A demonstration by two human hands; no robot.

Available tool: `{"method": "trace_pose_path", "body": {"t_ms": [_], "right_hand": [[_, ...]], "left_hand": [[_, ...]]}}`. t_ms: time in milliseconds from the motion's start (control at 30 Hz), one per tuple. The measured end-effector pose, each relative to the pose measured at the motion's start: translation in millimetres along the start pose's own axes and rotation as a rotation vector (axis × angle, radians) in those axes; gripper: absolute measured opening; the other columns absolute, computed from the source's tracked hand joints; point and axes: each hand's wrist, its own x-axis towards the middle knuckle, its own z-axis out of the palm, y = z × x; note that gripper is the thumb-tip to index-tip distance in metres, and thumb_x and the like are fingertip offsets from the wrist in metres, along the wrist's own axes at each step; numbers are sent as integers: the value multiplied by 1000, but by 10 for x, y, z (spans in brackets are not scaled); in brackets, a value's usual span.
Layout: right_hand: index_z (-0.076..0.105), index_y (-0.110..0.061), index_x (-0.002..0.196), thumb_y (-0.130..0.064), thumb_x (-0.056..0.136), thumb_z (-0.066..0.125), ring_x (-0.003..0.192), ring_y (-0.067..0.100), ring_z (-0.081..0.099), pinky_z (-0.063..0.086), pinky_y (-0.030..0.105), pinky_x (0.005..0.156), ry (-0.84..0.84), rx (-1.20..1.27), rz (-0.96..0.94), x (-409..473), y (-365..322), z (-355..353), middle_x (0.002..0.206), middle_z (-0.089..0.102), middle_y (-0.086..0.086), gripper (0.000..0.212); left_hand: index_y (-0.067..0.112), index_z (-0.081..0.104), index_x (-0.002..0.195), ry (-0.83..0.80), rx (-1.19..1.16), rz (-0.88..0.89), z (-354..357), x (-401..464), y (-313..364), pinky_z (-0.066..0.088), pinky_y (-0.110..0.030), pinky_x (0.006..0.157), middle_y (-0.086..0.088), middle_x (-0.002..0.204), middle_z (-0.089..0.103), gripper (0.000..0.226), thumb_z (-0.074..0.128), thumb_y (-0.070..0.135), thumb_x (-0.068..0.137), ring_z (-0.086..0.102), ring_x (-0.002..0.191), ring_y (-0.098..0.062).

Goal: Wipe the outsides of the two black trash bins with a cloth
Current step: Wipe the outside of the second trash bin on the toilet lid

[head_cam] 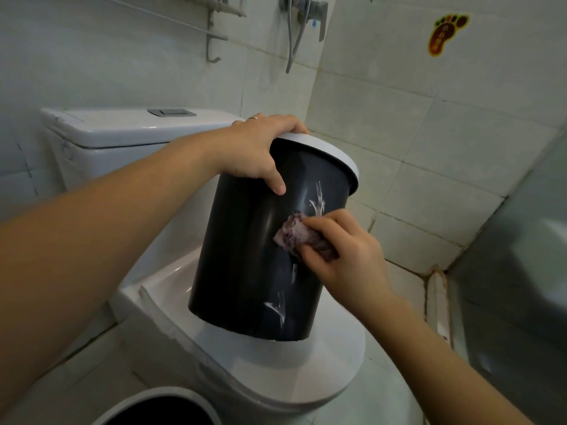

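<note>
Head view, left hand [257, 148] gripping bin [245, 256] rim, right hand [346, 256] pressing cloth [294, 234]

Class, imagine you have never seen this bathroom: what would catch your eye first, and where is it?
First, the black trash bin standing tilted on the closed toilet lid, white streaks on its side. The left hand grips its grey rim while the right hand presses a purplish cloth against it. A foot-shaped sticker brightens the wall tiles, upper right.

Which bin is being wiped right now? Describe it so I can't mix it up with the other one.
Find the white toilet. The black bin stands tilted on its closed lid, steadied at the rim by the left hand. Unlike the second bin at the bottom edge, it carries whitish streaks.
</note>
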Motion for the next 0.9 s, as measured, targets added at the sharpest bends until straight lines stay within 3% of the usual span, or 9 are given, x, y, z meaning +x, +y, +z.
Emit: {"method": "trace_pose_path", "body": {"t_ms": [133,233,400,500,767,900], "right_hand": [[71,-16,113,-29,86,68,80,18,59,53,35,58,-91,22,-141,-344,-64,40,99,61,2,30],[71,-18,113,-30,87,65,81,16,59,52,31,56,-145,-15,-211,-425,-67,20,98,62,1,29],[71,-17,110,-33,86,62,79,19,61,55,39,59,-38,53,-18,-122,39,-24,99,63,0,30],[71,-17,110,-37,87,60,79,17,61,56,38,60,-9,45,50,-21,59,-15,100,63,-1,33],[69,-19,112,-30,84,67,81,15,57,53,29,57,-200,49,-203,-563,-104,36,99,61,0,30],[70,-18,113,-29,85,66,81,18,59,53,32,57,-142,14,-168,-405,-54,10,98,62,1,30]], "left_hand": [[61,43,109,2,-25,-15,-17,1,-47,50,-49,98,4,126,54,82,89,37,45,55,114,-25],[64,43,108,-3,-38,-19,-16,2,-63,51,-49,97,5,126,54,84,86,46,38,56,113,-24],[44,47,119,3,-29,13,-38,32,-77,51,-44,98,8,123,58,79,93,16,61,59,111,-19],[39,47,121,-7,-27,30,-51,39,-73,51,-37,93,7,122,58,78,91,12,63,59,109,-18],[34,48,129,-18,-36,31,-67,27,-96,48,-32,88,8,122,57,79,90,12,66,58,108,-17],[32,48,130,-13,-38,34,-48,24,-70,50,-36,93,7,122,58,81,90,11,65,58,110,-18]]}}
